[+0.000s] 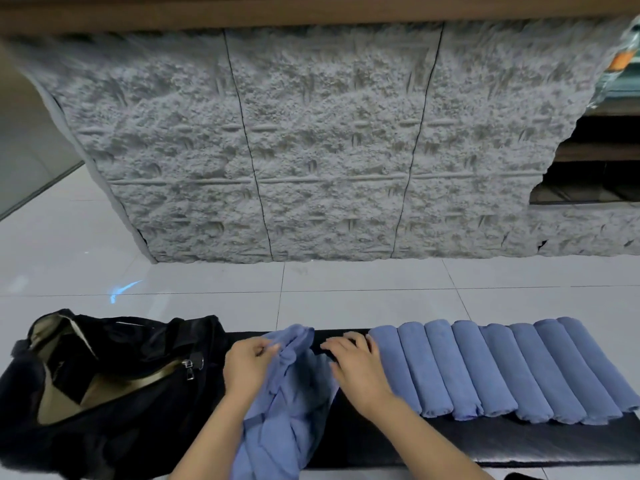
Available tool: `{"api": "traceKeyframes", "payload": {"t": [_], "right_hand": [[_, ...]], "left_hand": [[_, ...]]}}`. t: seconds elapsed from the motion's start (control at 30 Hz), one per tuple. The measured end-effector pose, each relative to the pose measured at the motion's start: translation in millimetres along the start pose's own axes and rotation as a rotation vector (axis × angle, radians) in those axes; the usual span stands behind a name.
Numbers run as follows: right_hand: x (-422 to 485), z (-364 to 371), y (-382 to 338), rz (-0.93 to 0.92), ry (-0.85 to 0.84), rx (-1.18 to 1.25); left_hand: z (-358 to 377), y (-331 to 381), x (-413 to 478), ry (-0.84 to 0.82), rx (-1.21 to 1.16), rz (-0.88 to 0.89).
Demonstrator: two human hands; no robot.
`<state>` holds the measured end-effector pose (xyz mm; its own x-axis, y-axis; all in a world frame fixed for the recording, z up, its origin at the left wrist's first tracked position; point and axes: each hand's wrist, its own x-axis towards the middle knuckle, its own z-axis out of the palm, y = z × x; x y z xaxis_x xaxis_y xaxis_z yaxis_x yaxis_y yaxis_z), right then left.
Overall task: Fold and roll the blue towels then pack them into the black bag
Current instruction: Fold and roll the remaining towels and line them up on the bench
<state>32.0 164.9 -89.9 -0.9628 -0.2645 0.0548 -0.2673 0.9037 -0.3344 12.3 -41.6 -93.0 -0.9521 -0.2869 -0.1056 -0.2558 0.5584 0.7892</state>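
Pale tiles (pixel 346 306) carry the black padded mat (pixel 485 441) where my left hand (pixel 247 367) pinches the crumpled blue cloth towel (pixel 287 420), lying between the open black fabric bag (pixel 114 445) and 8 rolled blue towels (pixel 498 368), my right hand (pixel 360 368) flat and empty; limp and light, I'd grip its corners.

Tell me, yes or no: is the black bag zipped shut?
No, the black bag gapes open at the top, with its tan lining plainly showing inside.

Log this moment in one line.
left hand: grips crumpled blue cloth towel; right hand: rests on black mat; rolled blue towels: in row; black fabric bag: open
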Motion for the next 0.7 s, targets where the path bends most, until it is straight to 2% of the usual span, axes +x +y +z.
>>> {"api": "traceKeyframes", "payload": {"t": [0.1, 0.23, 0.3, 0.4, 0.5, 0.6, 0.7], "right_hand": [[27.5, -15.6, -19.0, -0.062, 0.006, 0.179], [40.9, -27.7, -26.6, -0.097, -0.011, 0.212], [39.9, -38.5, -24.3, -0.089, -0.004, 0.375], [33.0, -70.8, -26.9, -0.041, -0.049, 0.871], [30.9, -101.9, -35.1, -0.071, -0.075, 0.924], [30.9, -130.1, -45.2, -0.083, -0.045, 0.907], [24.5, -155.2, -48.6, -0.059, 0.023, 0.888]], "left_hand": [[-12.4, 15.5, -5.7, -0.119, -0.361, -0.056], [-33.1, 43.0, -11.6, -0.219, -0.515, -0.095], [-43.2, 54.9, -11.7, -0.234, -0.504, -0.067], [-52.1, 72.5, -14.5, -0.244, -0.468, 0.018], [-56.4, 105.3, -27.7, -0.264, -0.369, 0.185], [-61.2, 131.4, -39.0, -0.384, -0.307, 0.293], [-71.1, 142.0, -44.9, -0.266, -0.168, 0.390]]}}
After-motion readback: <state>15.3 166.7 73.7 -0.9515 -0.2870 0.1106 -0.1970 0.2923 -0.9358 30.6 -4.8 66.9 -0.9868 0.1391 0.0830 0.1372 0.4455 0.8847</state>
